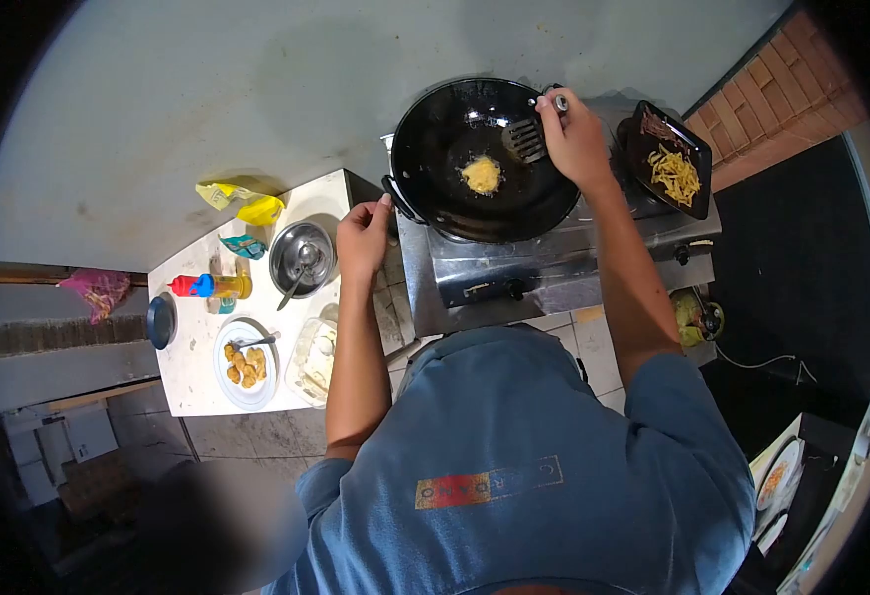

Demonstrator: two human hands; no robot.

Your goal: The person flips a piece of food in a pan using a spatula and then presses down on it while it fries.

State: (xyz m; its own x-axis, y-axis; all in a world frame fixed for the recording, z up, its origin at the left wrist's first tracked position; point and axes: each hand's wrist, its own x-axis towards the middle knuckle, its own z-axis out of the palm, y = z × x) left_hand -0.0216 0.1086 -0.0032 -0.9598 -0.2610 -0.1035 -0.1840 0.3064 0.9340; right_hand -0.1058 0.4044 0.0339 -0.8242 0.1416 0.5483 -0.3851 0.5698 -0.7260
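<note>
A black wok (435, 203) sits on the metal stove (544, 268), with one yellow battered piece (481, 176) in its dark bottom. My right hand (576, 141) is closed round the handle of a slotted spatula (525, 141), whose head is inside the wok, to the right of the piece. At the wok's left side, my left hand (365, 236) has its fingers pinched together close to the loop handle (402, 199); whether they grip it is hard to make out.
Left, a white table (187, 382) bears a metal bowl (302, 260) with a spoon, sauce bottles (219, 287), a plate (246, 395) of fried pieces and a plastic container (314, 362). Right of the wok stands a black tray (698, 203) with yellow strips and dark shreds.
</note>
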